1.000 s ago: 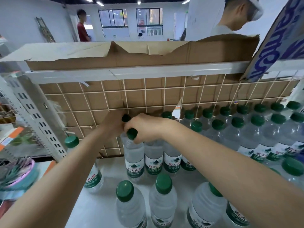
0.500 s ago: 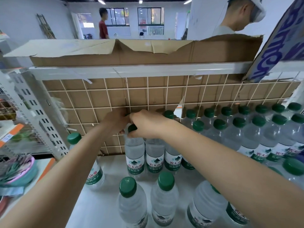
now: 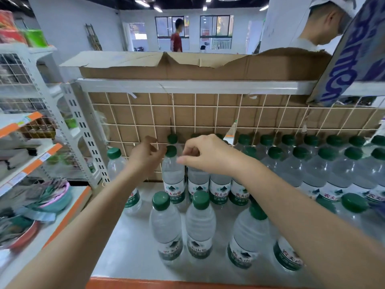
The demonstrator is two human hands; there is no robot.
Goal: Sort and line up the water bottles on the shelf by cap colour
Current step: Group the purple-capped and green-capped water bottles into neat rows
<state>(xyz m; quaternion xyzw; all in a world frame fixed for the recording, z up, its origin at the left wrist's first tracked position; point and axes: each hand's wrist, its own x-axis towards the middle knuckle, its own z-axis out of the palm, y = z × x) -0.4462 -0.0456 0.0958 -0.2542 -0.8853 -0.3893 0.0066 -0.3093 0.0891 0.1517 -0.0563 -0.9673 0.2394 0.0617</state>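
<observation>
Clear water bottles with dark green caps stand on a white shelf (image 3: 133, 247). Against the wire back, a row starts with one bottle (image 3: 173, 176) whose cap is bare between my hands. My left hand (image 3: 145, 157) hovers just left of that cap, fingers loosely curled around nothing. My right hand (image 3: 205, 155) sits curled over the top of the neighbouring bottle (image 3: 198, 182) and hides its cap; its fingertips touch the first bottle's shoulder. Three bottles (image 3: 200, 222) stand loose at the front. A lone bottle (image 3: 116, 163) stands at the left.
Several tight rows of green-capped bottles (image 3: 312, 163) fill the right side. A wire grid (image 3: 187, 113) backed by cardboard closes the rear, with a torn carton (image 3: 187, 67) above. Another shelf unit (image 3: 31, 155) stands left. A person (image 3: 325, 19) leans behind the shelf.
Both hands have come off the bottle caps they were gripping and pulled slightly apart, so the first bottle's cap now shows between them. The view has shifted right.
</observation>
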